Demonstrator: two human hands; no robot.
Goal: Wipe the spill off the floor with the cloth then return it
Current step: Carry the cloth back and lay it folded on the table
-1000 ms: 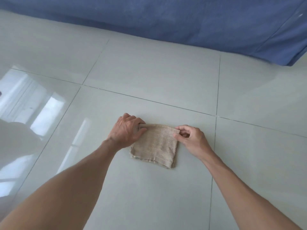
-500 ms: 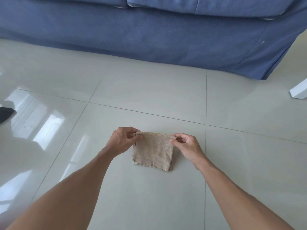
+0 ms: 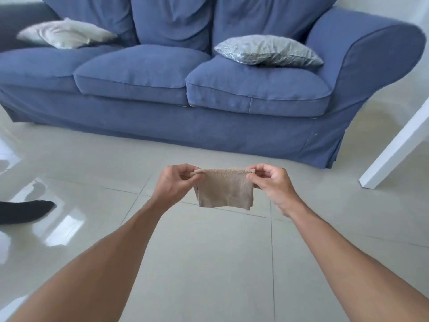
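From your head camera, the glossy pale tile floor (image 3: 209,263) is throwing back window glare on the left, and a blue sofa (image 3: 209,89) is filling the far side, carrying two grey pillows (image 3: 267,51) (a white table leg (image 3: 394,149) is showing at right, something dark (image 3: 23,213) at left). No writing is readable. Your left hand (image 3: 176,184) and right hand (image 3: 271,182) are each pinching a top corner of the tan cloth (image 3: 224,189), which is hanging folded between them, clear of the floor.
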